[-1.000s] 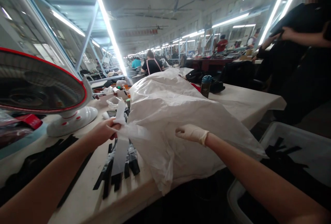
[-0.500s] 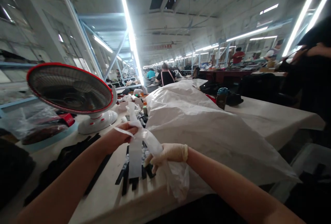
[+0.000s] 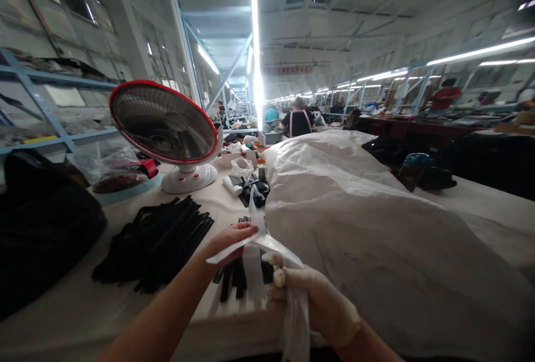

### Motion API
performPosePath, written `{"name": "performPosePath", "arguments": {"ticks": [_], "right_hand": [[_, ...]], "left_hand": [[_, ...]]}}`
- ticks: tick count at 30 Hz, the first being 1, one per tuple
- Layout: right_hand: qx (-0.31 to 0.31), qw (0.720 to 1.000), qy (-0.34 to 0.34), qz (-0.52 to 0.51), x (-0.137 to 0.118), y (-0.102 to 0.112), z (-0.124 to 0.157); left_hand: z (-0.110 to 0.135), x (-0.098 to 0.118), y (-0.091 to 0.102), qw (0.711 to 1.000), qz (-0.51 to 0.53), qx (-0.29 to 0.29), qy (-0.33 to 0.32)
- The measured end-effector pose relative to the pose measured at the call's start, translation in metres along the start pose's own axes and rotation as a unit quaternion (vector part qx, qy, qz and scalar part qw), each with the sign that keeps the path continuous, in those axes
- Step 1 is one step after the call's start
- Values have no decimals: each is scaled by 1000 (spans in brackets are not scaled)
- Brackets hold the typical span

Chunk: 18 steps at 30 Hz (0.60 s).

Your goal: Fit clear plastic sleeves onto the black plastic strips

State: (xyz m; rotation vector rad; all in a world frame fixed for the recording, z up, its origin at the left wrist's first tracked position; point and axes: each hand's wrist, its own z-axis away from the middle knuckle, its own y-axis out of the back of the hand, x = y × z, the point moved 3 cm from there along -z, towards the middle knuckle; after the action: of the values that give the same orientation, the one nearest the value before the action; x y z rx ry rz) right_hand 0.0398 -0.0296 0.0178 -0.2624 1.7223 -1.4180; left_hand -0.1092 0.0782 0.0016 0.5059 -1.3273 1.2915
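A big white plastic bag (image 3: 376,228), stuffed full, lies along the table (image 3: 83,312). Its gathered neck comes to the near edge, where both my hands meet. My bare left hand (image 3: 228,242) pinches white strips (image 3: 254,250) at the neck, one strip hanging down. My gloved right hand (image 3: 317,301) is closed round the twisted neck of the bag just below. Several black strips (image 3: 236,278) lie on the table under my hands.
A red-rimmed white desk fan (image 3: 167,128) stands at the back left. A heap of black strips (image 3: 159,239) lies in front of it, dark cloth (image 3: 37,223) at far left. Small clutter (image 3: 246,170) sits by the fan. People work at far tables.
My view has swung left. My right hand came in from the side of the bag to its neck and closed round it, beside my left hand, which kept hold of the strips.
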Motion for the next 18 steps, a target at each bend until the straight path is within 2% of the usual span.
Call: {"name": "performPosePath", "arguments": {"ticks": [3, 6, 9, 12, 15, 18], "right_hand": [[30, 999, 18, -13, -7, 9, -12], [82, 995, 32, -36, -13, 26, -30], [139, 989, 16, -39, -13, 46, -41], [152, 987, -15, 49, -9, 59, -39], [157, 977, -54, 137, -5, 61, -32], [168, 979, -22, 116, -11, 59, -26]], "left_hand": [[-5, -15, 3, 999, 51, 0, 13], [-8, -31, -3, 994, 110, -1, 24], [-8, -43, -10, 987, 158, 6, 40], [-8, -47, -9, 981, 178, 21, 69], [-10, -46, 0, 981, 171, 56, 67], [-7, -46, 6, 986, 136, 92, 39]]}}
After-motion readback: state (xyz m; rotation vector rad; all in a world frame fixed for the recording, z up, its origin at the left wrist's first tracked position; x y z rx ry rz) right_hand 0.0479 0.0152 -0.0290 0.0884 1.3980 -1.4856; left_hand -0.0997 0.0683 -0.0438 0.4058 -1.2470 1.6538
